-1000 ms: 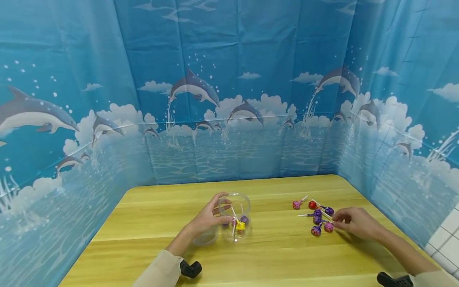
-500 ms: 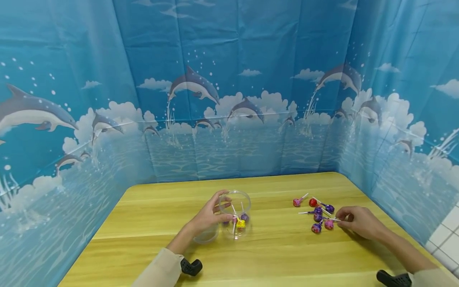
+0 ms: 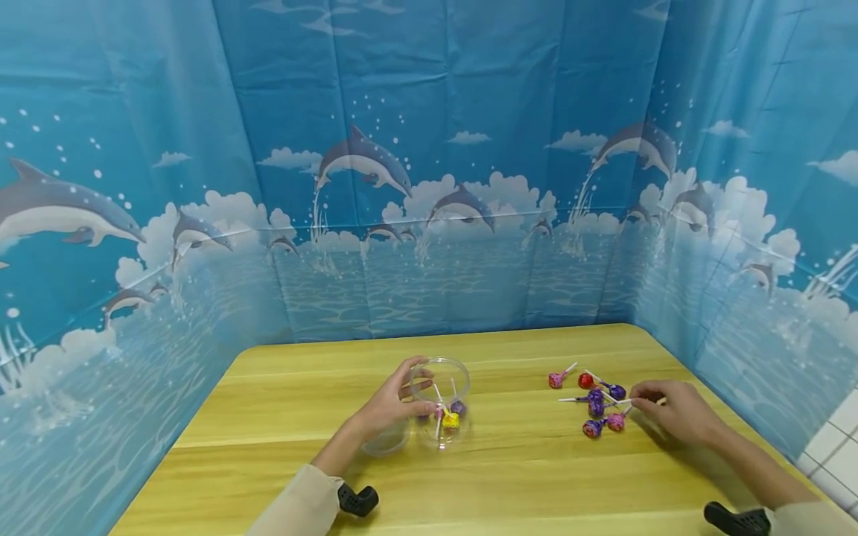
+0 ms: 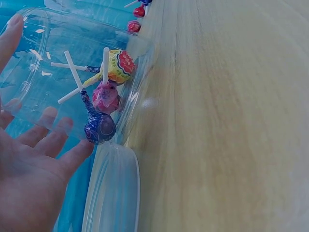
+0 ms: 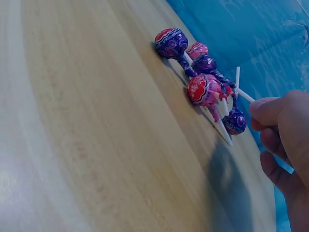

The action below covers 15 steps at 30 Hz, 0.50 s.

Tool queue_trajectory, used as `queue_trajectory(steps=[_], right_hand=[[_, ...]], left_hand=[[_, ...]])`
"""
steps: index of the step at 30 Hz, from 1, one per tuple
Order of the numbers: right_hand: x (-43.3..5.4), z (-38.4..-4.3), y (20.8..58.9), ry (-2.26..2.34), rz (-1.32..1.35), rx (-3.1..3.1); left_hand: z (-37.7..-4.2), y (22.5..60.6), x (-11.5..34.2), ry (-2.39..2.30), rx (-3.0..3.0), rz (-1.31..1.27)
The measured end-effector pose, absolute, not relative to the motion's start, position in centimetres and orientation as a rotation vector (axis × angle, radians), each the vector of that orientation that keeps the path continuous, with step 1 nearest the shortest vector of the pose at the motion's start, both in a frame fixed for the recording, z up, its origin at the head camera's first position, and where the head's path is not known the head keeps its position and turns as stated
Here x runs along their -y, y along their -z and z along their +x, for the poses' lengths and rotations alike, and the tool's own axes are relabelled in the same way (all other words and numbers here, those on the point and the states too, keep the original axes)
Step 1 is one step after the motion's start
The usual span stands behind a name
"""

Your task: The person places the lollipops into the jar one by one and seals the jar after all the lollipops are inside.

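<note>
My left hand [image 3: 389,406] curls round a clear plastic jar [image 4: 145,53], its thumb on the near side. Inside the jar lie several lollipops, among them a yellow one [image 4: 120,66], a pink one [image 4: 105,96] and a purple one [image 4: 100,127]. On the right of the table, my right hand [image 3: 677,411] pinches the white stick of a purple lollipop [image 5: 205,64] between thumb and fingertips. That lollipop's head overlaps the loose pile, where a pink lollipop [image 5: 203,90], another purple lollipop [image 5: 171,43] and a red lollipop [image 3: 586,380] show.
A round clear lid [image 3: 385,439] lies on the wooden table [image 3: 496,476] beside the jar, under my left wrist. A pink lollipop [image 3: 555,380] sits at the left of the pile. A blue dolphin-print curtain [image 3: 429,283] stands behind the table and along its sides.
My right hand has shifted slightly and now holds a purple lollipop's stick, its head moved up a little in the pile. The left hand and jar have stayed put.
</note>
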State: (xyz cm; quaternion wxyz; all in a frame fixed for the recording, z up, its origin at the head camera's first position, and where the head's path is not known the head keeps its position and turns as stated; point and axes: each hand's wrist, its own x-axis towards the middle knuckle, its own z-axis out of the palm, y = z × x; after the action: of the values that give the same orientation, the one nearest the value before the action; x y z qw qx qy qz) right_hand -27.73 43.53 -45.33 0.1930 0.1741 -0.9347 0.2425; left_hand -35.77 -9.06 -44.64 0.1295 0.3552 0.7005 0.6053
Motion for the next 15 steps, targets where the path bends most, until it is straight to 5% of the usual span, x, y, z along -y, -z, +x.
queue_trajectory(steps=[15], right_hand=[[-41.6, -28.4, 43.4, -0.746, 0.443, 2.633]], left_hand=[[-35.6, 44.6, 9.1, -1.766, -2.025, 1.041]])
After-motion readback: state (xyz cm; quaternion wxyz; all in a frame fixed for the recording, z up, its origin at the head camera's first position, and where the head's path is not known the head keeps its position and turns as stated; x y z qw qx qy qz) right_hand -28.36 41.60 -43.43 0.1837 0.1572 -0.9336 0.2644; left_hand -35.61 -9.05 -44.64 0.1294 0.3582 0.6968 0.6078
